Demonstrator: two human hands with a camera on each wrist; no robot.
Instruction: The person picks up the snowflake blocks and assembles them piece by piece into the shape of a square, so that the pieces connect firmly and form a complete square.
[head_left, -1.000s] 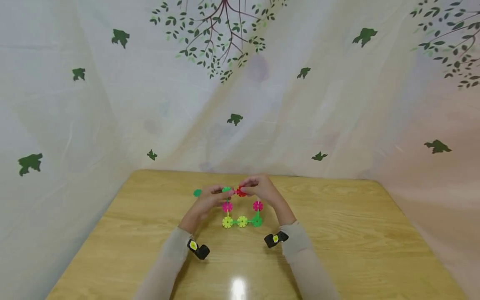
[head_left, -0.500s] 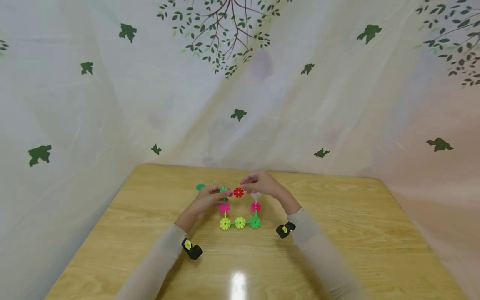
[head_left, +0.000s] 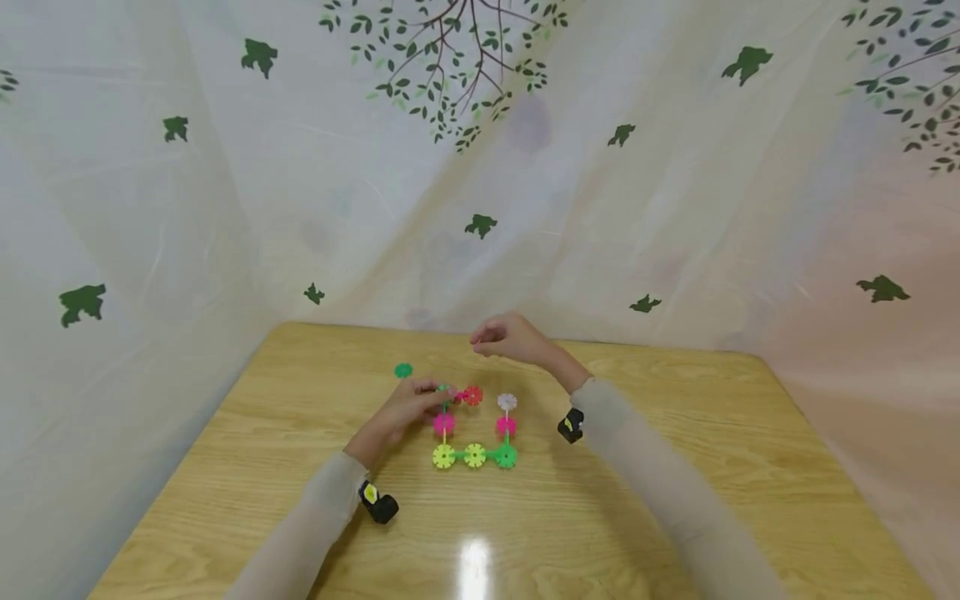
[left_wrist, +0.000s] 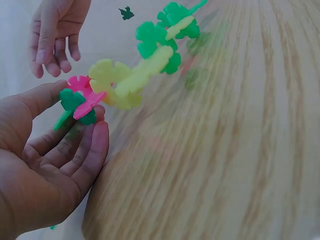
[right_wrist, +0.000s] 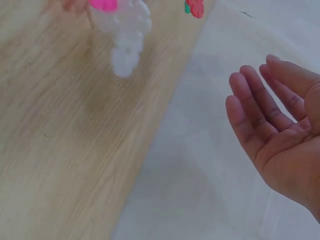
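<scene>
A chain of interlocking flower-shaped plastic discs lies on the table in an open square. My left hand [head_left: 411, 406] holds it at the far left corner, pinching a green disc [left_wrist: 72, 100] between thumb and fingers. A red disc [head_left: 472, 396] sticks out to the right of that corner, apart from the white disc [head_left: 507, 402] at the end of the right side. Pink discs [head_left: 506, 426] form part of both sides, and a yellow disc [head_left: 475, 455] is in the near row. Raised beyond the chain, my right hand [head_left: 516, 340] has loosely bent fingers and holds nothing.
A loose green disc [head_left: 403, 370] lies beyond my left hand. The wooden table [head_left: 675, 467] ends at a pale curtain [head_left: 375, 208] printed with leaves and birds. Both wrists carry a small black camera [head_left: 378, 504].
My right hand has let go of the red disc and lifted up and away from the chain. My left hand keeps its hold at the corner.
</scene>
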